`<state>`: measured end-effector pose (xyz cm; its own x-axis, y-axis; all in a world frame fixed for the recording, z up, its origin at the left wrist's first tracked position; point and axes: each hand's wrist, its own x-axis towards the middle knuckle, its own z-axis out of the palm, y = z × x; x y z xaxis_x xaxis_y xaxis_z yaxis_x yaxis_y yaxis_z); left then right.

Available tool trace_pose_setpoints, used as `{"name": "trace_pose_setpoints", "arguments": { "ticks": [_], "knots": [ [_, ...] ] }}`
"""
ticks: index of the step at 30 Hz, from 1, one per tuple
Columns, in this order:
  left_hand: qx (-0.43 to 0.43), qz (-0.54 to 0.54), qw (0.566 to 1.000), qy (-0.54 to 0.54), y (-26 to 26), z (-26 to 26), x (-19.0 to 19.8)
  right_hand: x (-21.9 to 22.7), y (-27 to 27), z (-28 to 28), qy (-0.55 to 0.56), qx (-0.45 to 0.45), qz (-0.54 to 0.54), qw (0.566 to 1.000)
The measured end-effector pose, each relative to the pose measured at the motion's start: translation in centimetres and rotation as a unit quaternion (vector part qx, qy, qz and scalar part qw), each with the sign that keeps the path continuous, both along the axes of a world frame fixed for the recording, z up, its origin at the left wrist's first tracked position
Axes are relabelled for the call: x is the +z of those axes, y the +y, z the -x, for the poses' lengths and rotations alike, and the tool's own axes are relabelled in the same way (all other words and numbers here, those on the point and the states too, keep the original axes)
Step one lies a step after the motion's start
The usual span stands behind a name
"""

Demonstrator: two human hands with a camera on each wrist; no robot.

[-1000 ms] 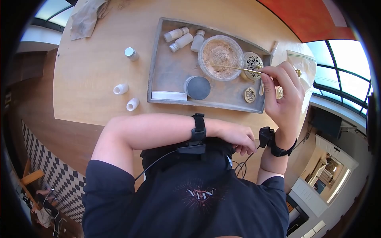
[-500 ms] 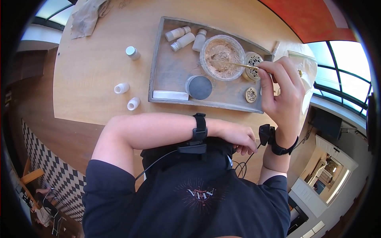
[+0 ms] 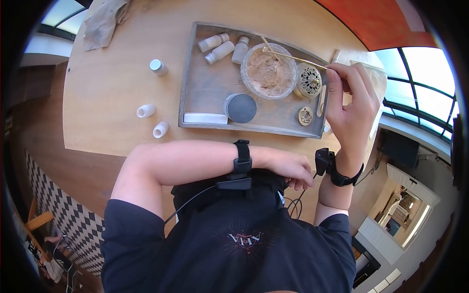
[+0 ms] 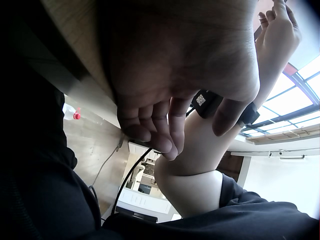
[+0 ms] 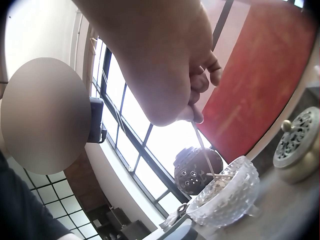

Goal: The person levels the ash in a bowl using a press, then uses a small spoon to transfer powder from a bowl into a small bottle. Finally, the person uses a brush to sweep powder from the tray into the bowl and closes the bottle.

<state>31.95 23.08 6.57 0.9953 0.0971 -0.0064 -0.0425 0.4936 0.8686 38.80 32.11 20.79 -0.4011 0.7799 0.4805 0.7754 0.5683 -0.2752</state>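
Observation:
My right hand [image 3: 354, 97] pinches a thin brass-coloured rod [image 3: 310, 62] between thumb and fingers, at the tray's right side. The rod reaches left over a clear textured glass bowl [image 5: 227, 200] of pinkish-beige powder [image 3: 266, 73], its tip by the far rim. A short thin stick [image 3: 270, 47] leans in the powder there, crossing the rod in the head view. Right of the bowl stands a brass burner with a pierced lid [image 3: 309, 80]. My left hand [image 3: 293, 168] hangs relaxed by the lap with loosely bent fingers, holding nothing.
The grey tray [image 3: 205, 88] also bears several bottles [image 3: 220, 52], a dark-topped round container [image 3: 240, 108], a white box [image 3: 206, 118] and a brass openwork disc [image 3: 305, 116]. On the table left of it are three small bottles [image 3: 158, 67] and a cloth [image 3: 105, 27].
My right hand has moved away from me, and the rod's tip has gone from mid-powder to the bowl's far rim. A short stick now shows in the powder. The left hand stays still.

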Motion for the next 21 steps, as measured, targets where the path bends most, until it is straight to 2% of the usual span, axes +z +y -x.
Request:
{"name": "trace_pose_setpoints", "arguments": {
  "ticks": [14,21],
  "knots": [
    [0.000,0.005,1.000,0.003,-0.1,-0.1,0.0,0.1,0.5,-1.7,0.004,-0.071,-0.012,0.997],
    [0.000,0.005,1.000,0.006,0.0,0.0,0.0,-0.8,0.3,-3.4,0.039,-0.112,0.017,0.993]
  ]
}}
